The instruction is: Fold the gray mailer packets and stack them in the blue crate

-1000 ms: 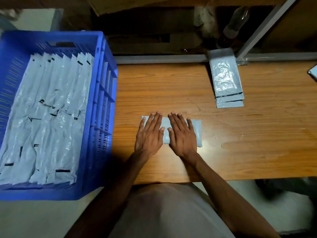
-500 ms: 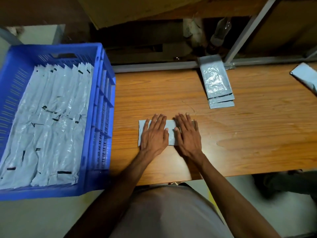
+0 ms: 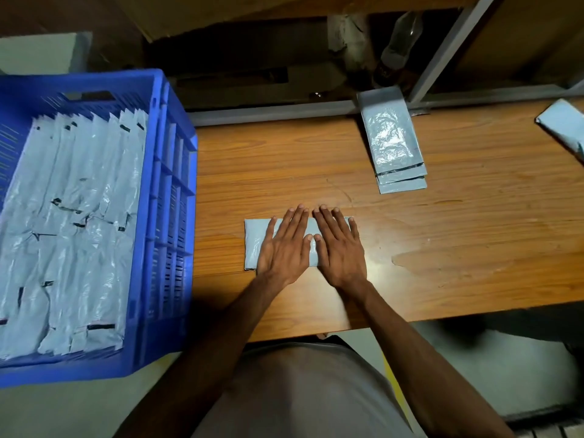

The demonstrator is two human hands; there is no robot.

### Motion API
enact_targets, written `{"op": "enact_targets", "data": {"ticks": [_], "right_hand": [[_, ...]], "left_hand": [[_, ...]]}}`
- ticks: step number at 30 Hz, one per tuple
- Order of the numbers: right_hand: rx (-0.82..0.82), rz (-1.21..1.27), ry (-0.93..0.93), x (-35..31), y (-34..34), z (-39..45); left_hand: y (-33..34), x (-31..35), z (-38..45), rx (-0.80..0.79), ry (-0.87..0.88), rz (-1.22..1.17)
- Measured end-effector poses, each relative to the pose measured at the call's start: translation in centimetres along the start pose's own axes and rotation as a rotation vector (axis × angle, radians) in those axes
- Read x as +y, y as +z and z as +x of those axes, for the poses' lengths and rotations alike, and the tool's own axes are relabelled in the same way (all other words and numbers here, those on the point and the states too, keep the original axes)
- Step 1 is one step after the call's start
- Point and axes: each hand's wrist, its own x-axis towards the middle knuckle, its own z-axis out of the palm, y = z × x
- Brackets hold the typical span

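A folded gray mailer packet (image 3: pixel 252 241) lies flat on the wooden table (image 3: pixel 458 248) in front of me. My left hand (image 3: pixel 284 248) presses on it with straight fingers, and my right hand (image 3: pixel 339 248) presses beside it, the two thumbs almost touching. Only the packet's left end and a strip between my hands show. The blue crate (image 3: pixel 164 216) stands to the left of the table, filled with several rows of folded gray packets (image 3: pixel 72 216).
A small stack of unfolded gray mailers (image 3: pixel 392 143) lies at the table's far edge, right of centre. Another gray packet (image 3: pixel 562 124) pokes in at the far right. A dark bottle (image 3: pixel 398 45) and a metal post (image 3: pixel 448 45) stand behind the table.
Both hands stay flat on the packet; the right hand has slid left over its right end, so less of the packet shows. The camera view has shifted slightly.
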Motion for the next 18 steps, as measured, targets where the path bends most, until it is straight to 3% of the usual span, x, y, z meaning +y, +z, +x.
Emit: {"op": "enact_targets", "data": {"ticks": [9, 15, 18], "right_hand": [[-0.062, 0.030, 0.014, -0.3, -0.5, 0.0], [-0.140, 0.279, 0.067, 0.2, -1.9, 0.5], [-0.241, 0.313, 0.029, 1.3, -3.0, 1.1]], "left_hand": [[-0.1, -0.4, 0.1, -0.051, 0.005, -0.025], [-2.0, -1.8, 0.7, -0.068, 0.068, -0.311], [-3.2, -3.1, 0.3, -0.036, 0.077, -0.186]]}}
